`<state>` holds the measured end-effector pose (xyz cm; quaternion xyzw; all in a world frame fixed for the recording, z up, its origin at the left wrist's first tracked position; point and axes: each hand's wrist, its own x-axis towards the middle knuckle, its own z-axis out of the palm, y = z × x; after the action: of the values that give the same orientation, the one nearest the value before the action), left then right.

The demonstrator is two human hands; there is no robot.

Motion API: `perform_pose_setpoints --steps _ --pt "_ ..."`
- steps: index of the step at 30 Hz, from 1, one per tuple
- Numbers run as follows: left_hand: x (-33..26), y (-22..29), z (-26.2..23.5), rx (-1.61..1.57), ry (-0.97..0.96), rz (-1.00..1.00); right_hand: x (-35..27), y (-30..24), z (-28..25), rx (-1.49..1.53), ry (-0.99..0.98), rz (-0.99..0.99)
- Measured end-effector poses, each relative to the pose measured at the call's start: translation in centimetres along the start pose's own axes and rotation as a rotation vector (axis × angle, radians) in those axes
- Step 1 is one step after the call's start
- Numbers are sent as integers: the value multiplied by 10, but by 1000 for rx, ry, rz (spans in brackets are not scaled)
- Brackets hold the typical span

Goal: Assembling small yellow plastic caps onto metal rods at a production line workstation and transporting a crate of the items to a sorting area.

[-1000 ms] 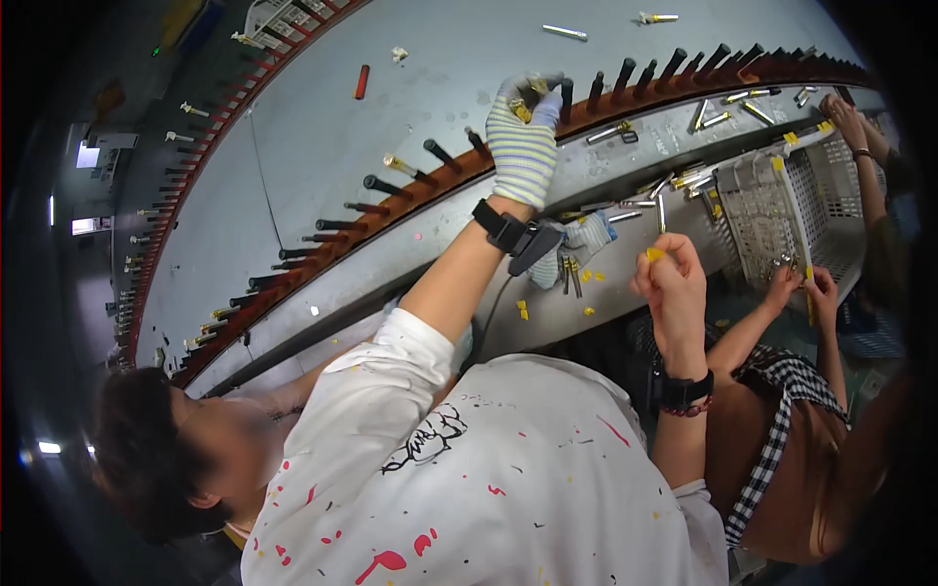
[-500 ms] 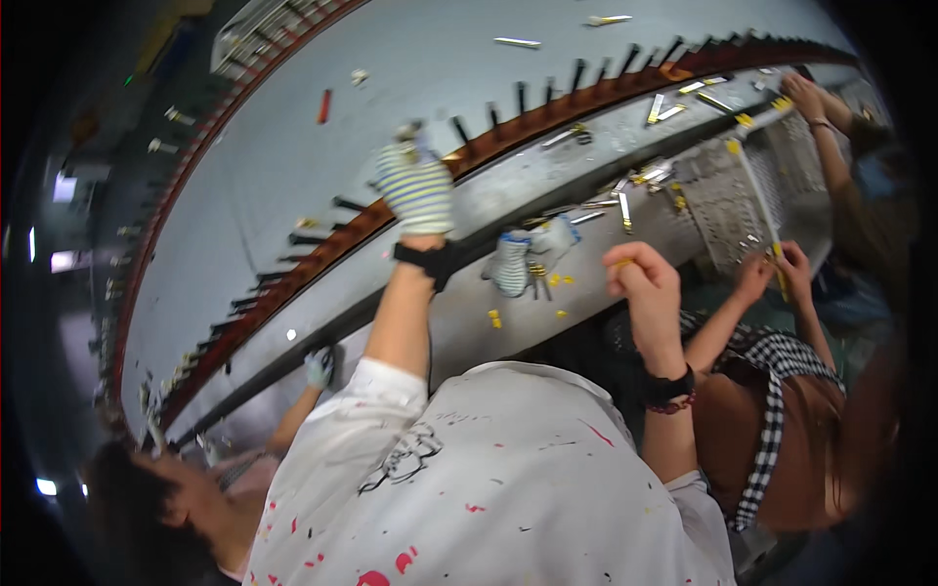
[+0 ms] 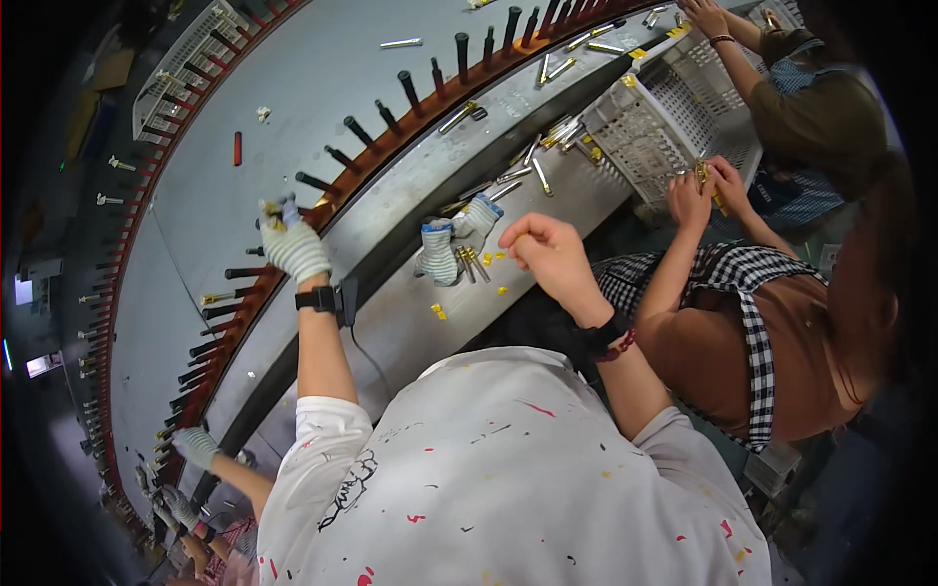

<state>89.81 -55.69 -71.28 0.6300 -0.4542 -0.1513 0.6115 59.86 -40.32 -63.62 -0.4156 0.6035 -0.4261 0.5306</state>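
Observation:
My left hand [image 3: 295, 249], in a white and blue striped glove, reaches over the curved reddish-brown rail [image 3: 363, 174], beside its row of dark upright pegs [image 3: 410, 90]. Its fingers are bent around something small and yellowish that I cannot make out. Bare and raised over the metal bench, my right hand [image 3: 549, 256] has thumb and forefinger pinched together; what they hold, if anything, is hidden. Left of it lie a striped glove [image 3: 439, 258], several brass-tipped metal rods [image 3: 473, 264] and small yellow pieces [image 3: 439, 312].
Loose shiny metal tubes [image 3: 542, 177] lie on the bench towards white perforated crates [image 3: 635, 137]. A red rod [image 3: 237, 148] rests on the grey surface beyond the rail. Co-workers' hands [image 3: 703, 186] work at the right; another gloved hand [image 3: 197, 447] is at the lower left.
The whole view has shifted, so the bench and gloves appear further left. My left hand has moved leftward along the rail. My right hand remains pinched above the bench.

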Motion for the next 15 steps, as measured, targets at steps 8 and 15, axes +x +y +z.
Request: perform_pose_setpoints --steps 8,15 --pt "-102 24 -30 295 -570 90 12 4 -41 -497 513 -280" --pt "-147 122 203 -299 -1411 140 83 -20 -114 -246 968 -311"
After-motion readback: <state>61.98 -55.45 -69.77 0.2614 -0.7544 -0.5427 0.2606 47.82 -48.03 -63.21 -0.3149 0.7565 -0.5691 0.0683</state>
